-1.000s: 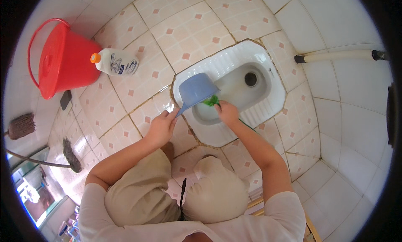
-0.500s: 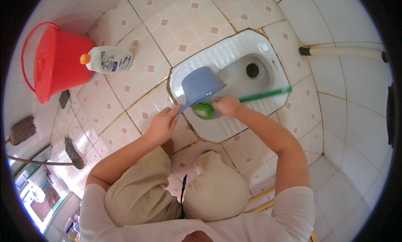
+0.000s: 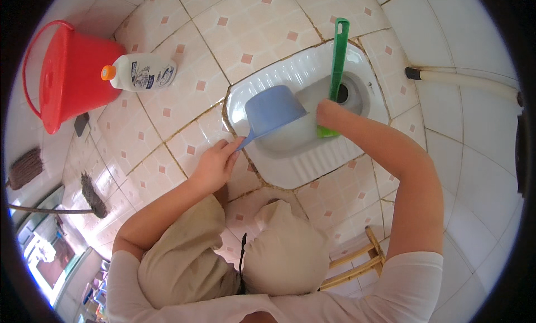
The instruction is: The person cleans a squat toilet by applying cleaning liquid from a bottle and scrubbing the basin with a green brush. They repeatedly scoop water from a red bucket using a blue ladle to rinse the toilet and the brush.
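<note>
My left hand [image 3: 216, 162] is closed round the handle of a blue plastic water dipper [image 3: 273, 109], whose cup is tilted over the near left part of a white squat toilet [image 3: 298, 166]. In my right hand [image 3: 330, 115] is a green toilet brush [image 3: 339, 52]. Its long handle points up and away past the drain hole [image 3: 341, 94]. A bit of the lighter green brush head shows below my fingers, over the toilet's basin; the rest of it is hidden by my hand.
A red bucket [image 3: 78, 72] stands at the far left, with a white cleaner bottle [image 3: 146, 72] with an orange cap beside it. A mop head [image 3: 94, 194] and a brown broom [image 3: 25, 168] are at left. A pale pipe [image 3: 466, 80] runs along the right wall; a wooden stool [image 3: 349, 267] is behind me.
My right hand has moved right with the brush, from beside the dipper toward the drain. The brush handle has swung from pointing right to pointing away. The dipper has barely moved.
</note>
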`<state>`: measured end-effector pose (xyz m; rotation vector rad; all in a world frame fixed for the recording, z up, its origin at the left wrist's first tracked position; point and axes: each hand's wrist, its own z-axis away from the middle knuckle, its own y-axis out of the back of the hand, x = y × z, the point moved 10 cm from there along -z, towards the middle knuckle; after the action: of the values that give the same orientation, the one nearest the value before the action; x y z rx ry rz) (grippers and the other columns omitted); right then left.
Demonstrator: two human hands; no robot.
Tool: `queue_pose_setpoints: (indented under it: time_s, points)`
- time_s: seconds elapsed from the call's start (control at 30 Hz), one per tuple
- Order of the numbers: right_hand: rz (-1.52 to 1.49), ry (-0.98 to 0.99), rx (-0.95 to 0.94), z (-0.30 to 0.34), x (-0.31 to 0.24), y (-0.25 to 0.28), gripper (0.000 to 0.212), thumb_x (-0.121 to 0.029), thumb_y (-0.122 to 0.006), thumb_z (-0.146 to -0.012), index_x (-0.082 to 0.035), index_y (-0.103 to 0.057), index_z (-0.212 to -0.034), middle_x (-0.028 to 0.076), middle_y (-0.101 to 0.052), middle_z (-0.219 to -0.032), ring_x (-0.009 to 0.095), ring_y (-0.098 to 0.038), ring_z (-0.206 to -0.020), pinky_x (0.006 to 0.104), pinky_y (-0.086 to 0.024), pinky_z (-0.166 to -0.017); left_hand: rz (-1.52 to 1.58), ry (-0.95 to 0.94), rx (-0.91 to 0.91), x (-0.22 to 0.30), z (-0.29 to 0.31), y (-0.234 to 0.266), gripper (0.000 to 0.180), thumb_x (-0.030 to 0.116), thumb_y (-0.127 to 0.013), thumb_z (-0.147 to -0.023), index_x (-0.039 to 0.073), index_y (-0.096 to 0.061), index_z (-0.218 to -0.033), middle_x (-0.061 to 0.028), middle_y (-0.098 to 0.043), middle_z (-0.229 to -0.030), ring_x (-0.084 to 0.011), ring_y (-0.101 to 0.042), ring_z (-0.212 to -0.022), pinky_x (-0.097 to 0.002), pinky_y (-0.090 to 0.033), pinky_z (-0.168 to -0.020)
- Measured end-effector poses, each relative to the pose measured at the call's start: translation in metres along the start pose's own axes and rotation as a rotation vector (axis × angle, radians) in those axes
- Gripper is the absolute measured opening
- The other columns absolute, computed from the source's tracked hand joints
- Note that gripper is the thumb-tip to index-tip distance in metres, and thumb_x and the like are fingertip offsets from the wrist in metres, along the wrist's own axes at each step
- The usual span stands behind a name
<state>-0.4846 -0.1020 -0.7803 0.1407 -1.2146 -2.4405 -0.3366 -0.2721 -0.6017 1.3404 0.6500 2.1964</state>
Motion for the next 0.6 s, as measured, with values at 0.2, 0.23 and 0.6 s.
queue_pose_setpoints:
  time_s: [0.2, 0.23, 0.6]
  points:
    - [-0.389, -0.108, 0.242, -0.027, -0.015, 0.046, 0.015, -0.015, -0.055, -0.074, -0.011, -0.07, -0.074, 0.007, -0.068, -0.079, 0.024, -0.065, -0.078, 0.0387, -0.052, -0.065, 0.037, 0.01, 0.014, 0.002, 0.003, 0.003, 0.034, 0.011, -0.049, -0.09, 0.01, -0.051, -0.124, -0.0167, -0.053, -0.082, -0.035, -0.055, -0.071, -0.042, -0.045, -0.065]
    - [-0.5, -0.138, 0.39, -0.023, -0.012, 0.066, 0.016, -0.016, -0.055, -0.075, -0.011, -0.069, -0.076, 0.007, -0.068, -0.08, 0.024, -0.065, -0.078, 0.039, -0.052, -0.065, 0.04, 0.017, 0.024, 0.002, 0.007, 0.003, 0.034, 0.011, -0.049, -0.09, 0.01, -0.051, -0.124, -0.0169, -0.053, -0.082, -0.035, -0.055, -0.071, -0.042, -0.045, -0.065]
    - [-1.298, -0.82, 0.311, -0.02, -0.053, 0.033, 0.019, -0.02, -0.05, -0.085, -0.01, -0.065, -0.092, 0.014, -0.065, -0.089, 0.032, -0.061, -0.09, 0.0419, -0.048, -0.078, -0.227, 0.016, 0.075, -0.017, 0.041, 0.028, 0.037, 0.01, -0.049, -0.089, 0.01, -0.049, -0.127, -0.0171, -0.054, -0.083, -0.0329, -0.056, -0.078, -0.0406, -0.045, -0.069]
